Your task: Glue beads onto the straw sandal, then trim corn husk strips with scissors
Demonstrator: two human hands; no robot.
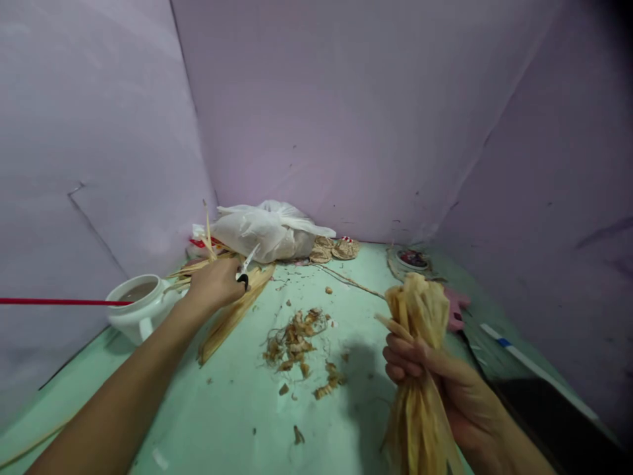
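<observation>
My right hand [435, 382] is closed around a thick bundle of dry straw-coloured husk strips [418, 369], held upright at the lower right. My left hand [215, 284] reaches forward to the far left of the table and is closed on a pair of scissors [246, 267] with black handles and pale blades pointing up and away. Under and beside that hand lie long flat husk strips [232, 316]. Cut scraps of husk [297, 340] are scattered on the green table [232, 409] between my hands.
A white ceramic pot [138, 307] stands at the left with a red stick [64, 302] across it. A tied white plastic bag [267, 231] sits at the back, woven straw pieces [336, 249] beside it. A pink object [455, 310] lies behind the bundle. Purple walls enclose the table.
</observation>
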